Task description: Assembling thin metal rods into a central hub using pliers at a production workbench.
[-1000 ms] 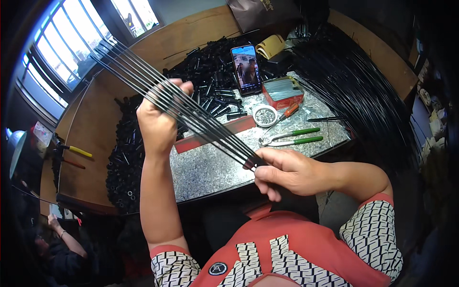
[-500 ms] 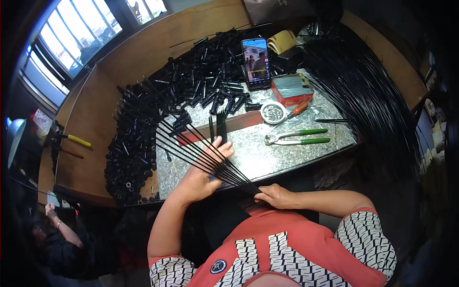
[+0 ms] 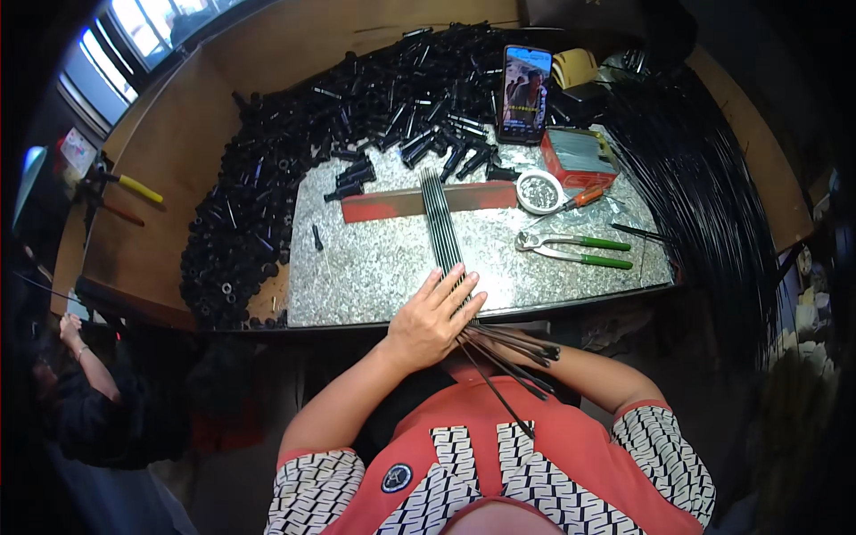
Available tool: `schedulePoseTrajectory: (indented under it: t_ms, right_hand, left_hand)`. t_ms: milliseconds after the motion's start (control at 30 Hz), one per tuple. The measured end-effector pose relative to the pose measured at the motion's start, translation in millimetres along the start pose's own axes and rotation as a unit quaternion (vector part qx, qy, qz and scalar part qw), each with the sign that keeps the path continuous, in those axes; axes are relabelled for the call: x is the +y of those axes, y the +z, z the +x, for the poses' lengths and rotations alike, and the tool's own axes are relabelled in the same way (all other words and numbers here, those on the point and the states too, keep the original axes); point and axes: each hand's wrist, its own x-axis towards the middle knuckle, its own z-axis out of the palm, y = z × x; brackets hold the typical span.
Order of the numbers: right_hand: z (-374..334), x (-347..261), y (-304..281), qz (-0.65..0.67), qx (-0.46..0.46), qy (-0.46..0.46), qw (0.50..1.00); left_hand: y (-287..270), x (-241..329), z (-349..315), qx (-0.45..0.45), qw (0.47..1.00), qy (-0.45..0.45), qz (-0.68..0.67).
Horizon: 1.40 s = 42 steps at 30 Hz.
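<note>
A bundle of thin black rods lies side by side, its far ends across a red and dark bar on the speckled board. My left hand rests flat over the rods at the board's near edge, fingers stretched out. Past that hand, the rods' near ends fan out to the right, towards my body. My right hand is under the rods and partly behind my left hand; its fingers are hidden.
Black tubular parts are heaped left and behind. To the right are green-handled pincers, a white dish of small metal pieces, a red box, a phone and long black rods. A co-worker's hand shows far left.
The rods, earlier fanned out to the left, now lie together pointing away across the bar. My left hand has turned palm down onto them; my right hand has moved in beneath.
</note>
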Motion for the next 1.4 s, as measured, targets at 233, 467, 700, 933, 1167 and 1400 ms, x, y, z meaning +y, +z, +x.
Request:
schedulePoseTrajectory:
  t_ms: [233,467,700,933,1167,1400]
  right_hand:
    - [-44.5,-80.6,-112.7,0.028,-0.129,0.022,0.991]
    - [-53.4,-151.6,-233.5,0.193,-0.134,0.022,0.972]
    - [-23.5,-130.9,-302.3,-0.008,0.14,0.007,0.99]
    - [10.4,-74.3,-360.9,-0.299,0.276,0.041,0.913]
    - [29.1,-37.6,-361.9,-0.401,0.208,0.086,0.888]
    - [26.4,-32.4,-364.3,-0.397,0.2,0.113,0.889]
  left_hand:
    - [-7.3,-3.0,3.1,0.001,0.991,-0.126,-0.05]
    - [-3.2,-7.2,1.5,-0.041,0.988,-0.151,-0.011]
    - [-5.7,-8.0,4.6,-0.026,0.989,-0.141,-0.04]
    - [-12.5,-4.7,6.6,-0.074,0.99,-0.12,-0.025]
    - [-9.5,-1.9,7.6,-0.051,0.99,-0.129,0.001]
    - [-11.8,0.4,11.7,-0.064,0.986,-0.151,-0.011]
